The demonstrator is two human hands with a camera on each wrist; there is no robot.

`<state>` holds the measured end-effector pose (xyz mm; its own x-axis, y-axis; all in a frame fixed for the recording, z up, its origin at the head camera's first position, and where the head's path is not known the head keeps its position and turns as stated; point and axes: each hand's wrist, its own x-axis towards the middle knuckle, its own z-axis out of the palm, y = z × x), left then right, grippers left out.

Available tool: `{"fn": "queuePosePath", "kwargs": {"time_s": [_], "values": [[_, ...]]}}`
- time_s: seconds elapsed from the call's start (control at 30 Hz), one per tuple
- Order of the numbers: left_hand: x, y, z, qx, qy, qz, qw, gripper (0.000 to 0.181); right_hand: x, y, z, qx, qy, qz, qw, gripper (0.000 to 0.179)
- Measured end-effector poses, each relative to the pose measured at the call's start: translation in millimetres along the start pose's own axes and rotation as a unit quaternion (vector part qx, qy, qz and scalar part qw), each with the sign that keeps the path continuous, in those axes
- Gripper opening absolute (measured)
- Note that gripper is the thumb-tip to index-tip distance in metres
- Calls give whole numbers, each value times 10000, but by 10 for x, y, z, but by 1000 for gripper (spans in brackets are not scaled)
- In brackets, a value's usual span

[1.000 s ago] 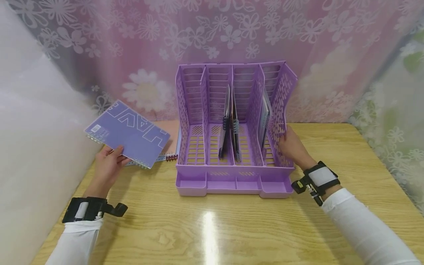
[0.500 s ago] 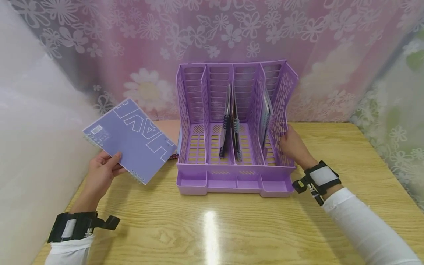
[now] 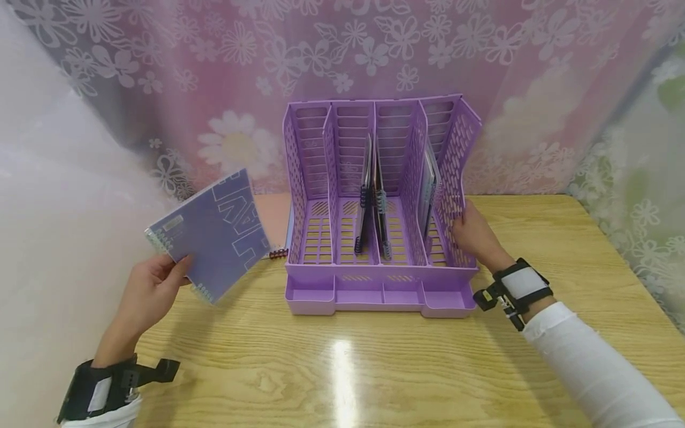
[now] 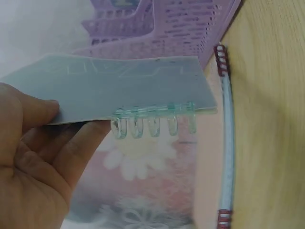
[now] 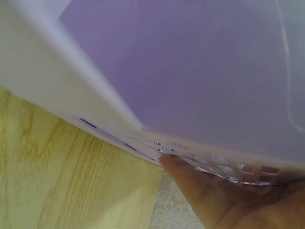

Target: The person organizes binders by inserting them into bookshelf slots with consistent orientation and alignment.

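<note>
My left hand (image 3: pixel 152 291) pinches a blue-purple spiral notebook (image 3: pixel 214 229) with white outlined letters, thumb on its upper face and fingers beneath. The notebook is tilted in the air left of the file organizer; its clear coil (image 4: pixel 152 121) shows in the left wrist view. My right hand (image 3: pixel 476 238) grips the right side wall of the purple file organizer (image 3: pixel 380 276), a rack with upright compartments. In the right wrist view, a fingertip (image 5: pixel 171 162) lies against the slotted wall. Dark spiral notebooks (image 3: pixel 365 196) stand by the middle divider, and others (image 3: pixel 428 190) in the rightmost compartment.
A peach-covered notebook (image 3: pixel 273 217) with a dark red coil lies on the wooden table (image 3: pixel 257 368), left of the organizer. Small open trays (image 3: pixel 307 297) line the organizer's front. A flowered curtain (image 3: pixel 235 71) hangs behind the table.
My left hand has drawn back toward the lower left, and the notebook has turned and tilted with it. My right hand has stayed on the organizer's side.
</note>
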<state>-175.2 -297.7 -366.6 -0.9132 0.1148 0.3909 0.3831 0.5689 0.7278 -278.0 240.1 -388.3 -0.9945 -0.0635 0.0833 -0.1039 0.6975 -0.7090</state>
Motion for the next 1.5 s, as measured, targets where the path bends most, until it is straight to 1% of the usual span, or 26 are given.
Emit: {"fn": "queuePosePath", "kwargs": {"time_s": [0.07, 0.1, 0.13, 0.17, 0.2, 0.27, 0.33, 0.4, 0.43, 0.5, 0.63, 0.67, 0.77, 0.9, 1.07, 1.2, 1.3, 1.4, 1.5], "values": [[-13, 84, 6, 436, 148, 328, 9984, 21, 6, -3, 0, 39, -12, 1, 10000, 47], [-11, 126, 4, 639, 226, 524, 9963, 18, 8, -8, 1, 73, -17, 5, 10000, 47], [-3, 167, 2, 839, 287, 743, 9933, 13, 11, -12, 0, 94, -23, 3, 10000, 47], [7, 206, -3, 1031, 342, 984, 9892, 13, 14, -15, -1, 109, -19, -9, 9999, 47], [19, 247, -9, 1246, 404, 1261, 9833, 13, 15, -22, -2, 118, -14, -22, 9999, 47], [52, 318, -15, 1647, 523, 1799, 9684, 15, 13, -39, -8, 136, -6, -32, 9999, 47], [82, 380, -7, 1825, 557, 2235, 9558, 19, 12, -41, -9, 122, 26, -73, 9999, 46], [98, 441, 10, 1881, 581, 2512, 9477, 26, 13, -42, -11, 92, 43, -99, 9999, 47], [103, 475, 23, 1875, 582, 2579, 9460, 29, 13, -41, -12, 87, 43, -98, 9999, 47], [108, 550, 48, 1845, 565, 2678, 9440, 33, 18, -31, -12, 85, 42, -103, 9999, 47], [122, 716, 105, 1816, 457, 2782, 9421, 53, 14, -34, -26, 81, -8, -30, 10000, 48], [132, 753, 125, 1801, 419, 2821, 9414, 55, 14, -33, -29, 75, -14, -13, 10000, 48], [179, 832, 207, 1772, 337, 2995, 9369, 57, 8, -33, -40, 50, 5, -7, 10000, 48], [242, 878, 345, 1624, 335, 3232, 9317, 56, 6, -20, -29, 52, 61, -75, 9999, 46], [282, 917, 507, 1335, 336, 3270, 9349, 58, -14, -14, -12, 95, 21, -50, 9999, 46], [317, 957, 629, 1052, 425, 3134, 9428, 57, -23, -13, -13, 118, 7, -27, 9999, 47], [348, 982, 723, 953, 512, 3066, 9457, 56, -24, -12, -10, 126, 7, -32, 9999, 46], [395, 998, 819, 970, 574, 3040, 9460, 54, -19, -3, 0, 134, 9, -35, 9999, 46], [449, 1004, 914, 923, 709, 2967, 9479, 50, -10, 17, 9, 138, 20, -72, 9999, 46]]}}
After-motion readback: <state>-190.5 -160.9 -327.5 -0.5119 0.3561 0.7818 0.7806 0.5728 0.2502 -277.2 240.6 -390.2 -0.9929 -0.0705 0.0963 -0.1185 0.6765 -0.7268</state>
